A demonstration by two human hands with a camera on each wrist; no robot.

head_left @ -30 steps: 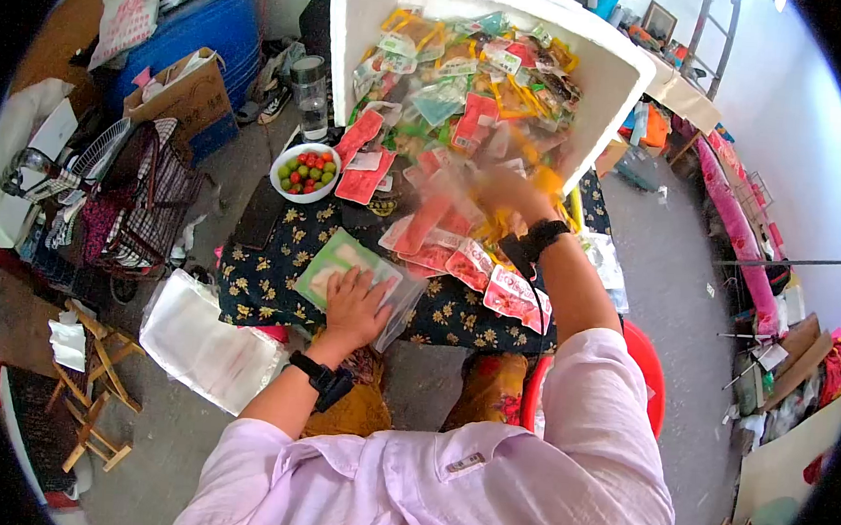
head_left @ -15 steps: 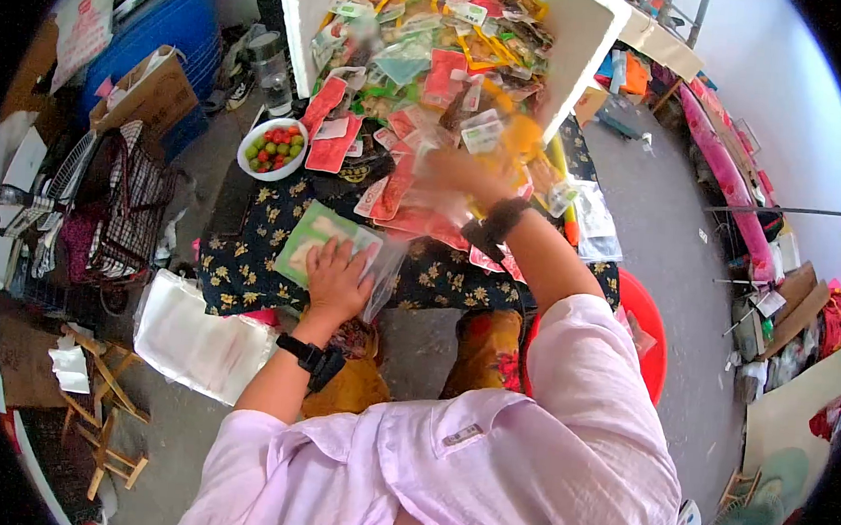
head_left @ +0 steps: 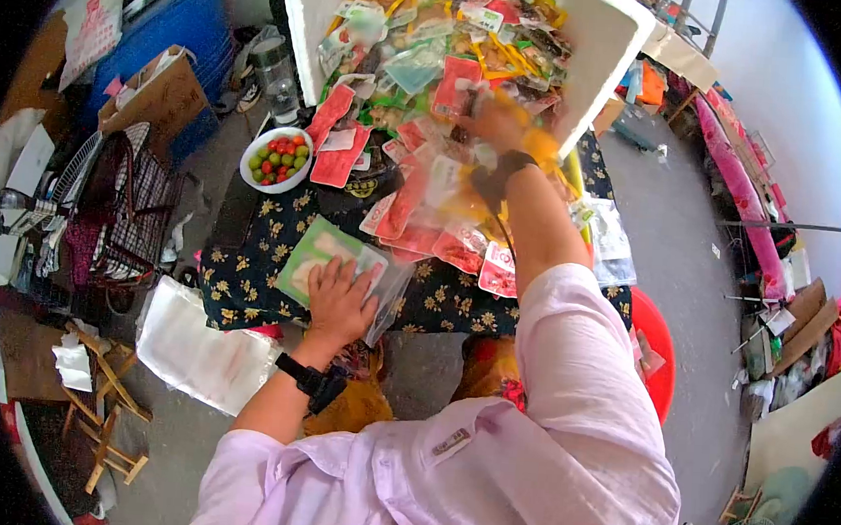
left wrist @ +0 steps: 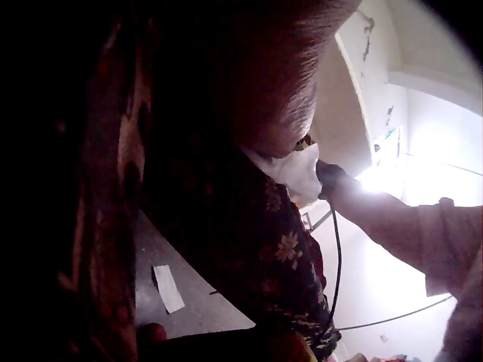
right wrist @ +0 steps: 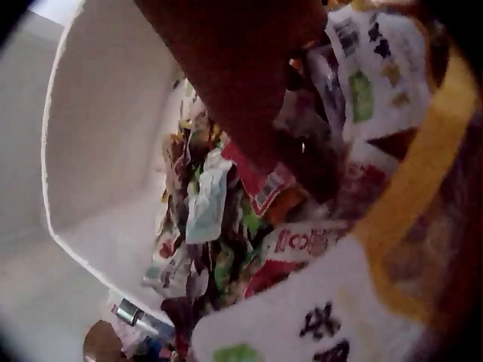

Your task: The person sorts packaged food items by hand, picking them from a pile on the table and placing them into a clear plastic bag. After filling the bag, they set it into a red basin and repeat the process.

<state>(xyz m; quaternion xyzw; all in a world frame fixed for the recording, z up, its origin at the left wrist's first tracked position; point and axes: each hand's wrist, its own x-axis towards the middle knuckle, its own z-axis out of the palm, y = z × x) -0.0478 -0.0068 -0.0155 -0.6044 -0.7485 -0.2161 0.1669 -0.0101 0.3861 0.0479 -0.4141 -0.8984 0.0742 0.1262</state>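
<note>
My left hand (head_left: 341, 301) rests with its fingers spread on a green-and-clear packet (head_left: 305, 263) of pale pieces, near the table's front left; a loose clear plastic edge shows beside the palm. My right hand (head_left: 496, 123), blurred, reaches into the heap of food packets (head_left: 423, 65) at the mouth of the white foam box (head_left: 601, 67). In the right wrist view its dark fingers (right wrist: 302, 151) point down among packets, close to a red one. Yellow-edged packets (right wrist: 400, 204) with white labels surround that hand; I cannot tell whether it grips one.
Red-and-white packets (head_left: 460, 249) lie in front of the heap on the flowered tablecloth (head_left: 245, 290). A white bowl (head_left: 253, 161) of small red and green fruit stands at left, near a clear jar (head_left: 278, 81). Clear bags (head_left: 208, 346) lie at lower left, and a red tub (head_left: 660, 354) stands at right.
My right hand has moved from above the front red packets farther up into the heap by the box. The left hand stays on the green packet. The head view has shifted a little.
</note>
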